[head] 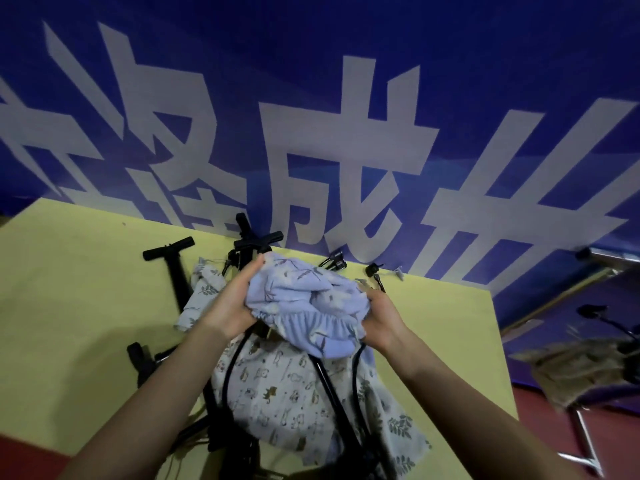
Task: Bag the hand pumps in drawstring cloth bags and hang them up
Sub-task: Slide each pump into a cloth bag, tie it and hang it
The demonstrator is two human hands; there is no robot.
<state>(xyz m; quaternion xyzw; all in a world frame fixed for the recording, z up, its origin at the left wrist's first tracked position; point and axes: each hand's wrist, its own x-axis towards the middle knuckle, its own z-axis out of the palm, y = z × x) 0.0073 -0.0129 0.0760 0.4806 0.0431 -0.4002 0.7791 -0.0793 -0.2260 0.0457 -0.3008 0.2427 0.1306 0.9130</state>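
A light blue drawstring cloth bag [304, 299] with a leaf print is bunched up between both hands above the yellow table [69, 306]. My left hand [235, 299] grips its left side and my right hand [381, 317] grips its right side near the gathered opening. Black hand pumps lie on the table: one with a T-handle [173, 258] at the left, another [254, 239] behind the bag, and one [332, 386] under my arms. A white bag with small animal prints [277, 393] lies beneath the blue one. A leaf-print bag [201, 299] lies to the left.
A blue banner with large white characters [346, 133] rises behind the table. Small black pump fittings [374, 270] lie by the table's far edge. At the right stands a metal rack [588, 341] with a brownish bag hanging on it, above a red floor.
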